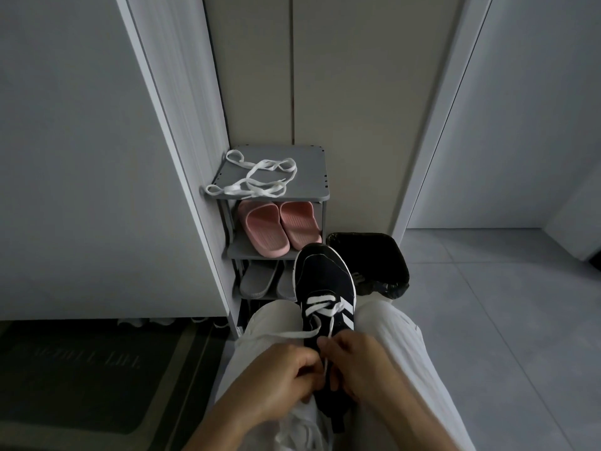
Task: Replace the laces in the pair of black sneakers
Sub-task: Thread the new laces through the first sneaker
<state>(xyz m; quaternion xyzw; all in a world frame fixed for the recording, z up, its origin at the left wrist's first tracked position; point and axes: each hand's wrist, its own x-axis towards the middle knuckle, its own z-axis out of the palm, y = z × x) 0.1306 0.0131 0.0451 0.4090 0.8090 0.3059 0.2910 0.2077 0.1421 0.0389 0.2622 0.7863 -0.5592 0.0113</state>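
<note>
Shoe rack [309,170], loose laces [260,177] atop, pink slippers [265,229] inside — left hand [279,375], right hand [354,362] pinching sneaker lace [320,302]

One sneaker [325,281], two pink slippers [265,231] [299,224], two grey slippers [258,278] [286,283].

Black sneaker [325,281] lies btwn the knees, toe to 12 o'clock, w/ a white lace [322,302] crossed thru the front eyelets. Left grip [276,379], at 7 o'clock of the shoe, pinches one lace strand. Right grip [356,362], at 5 o'clock, holds the shoe's eyelet edge. Shoe rack [313,187] at 12 o'clock: loose white laces [257,177] on top, pink slippers [279,227] below, grey slippers [260,278] under those. Black-bagged bin [374,258] at 1 o'clock, doormat [81,369] at 8 o'clock.
</note>
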